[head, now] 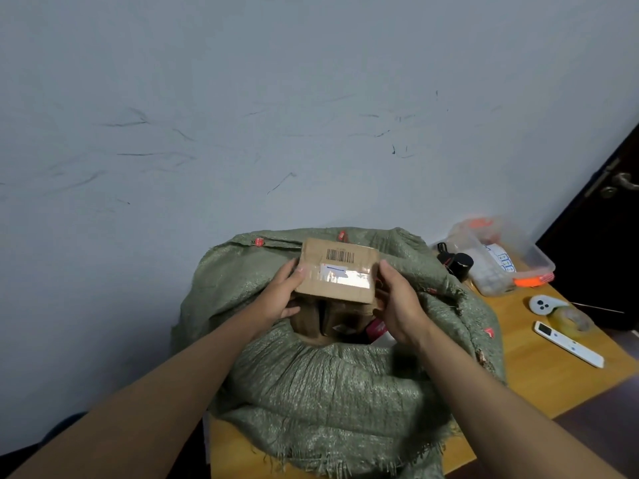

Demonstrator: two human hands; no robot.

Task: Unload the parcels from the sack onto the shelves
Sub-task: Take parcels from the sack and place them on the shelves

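A green woven sack sits open on a wooden table, its mouth facing me. Above the mouth I hold a small brown cardboard parcel with a barcode and a taped white label on top. My left hand grips its left side and my right hand grips its right side. Inside the sack's opening lie more brown parcels and a red and white packet, partly hidden by my hands. No shelves are in view.
A clear plastic box with an orange clip stands at the table's back right, with a black object beside it. A white controller, a tape roll and a white remote lie on the right. A dark door stands at far right. A pale wall rises behind.
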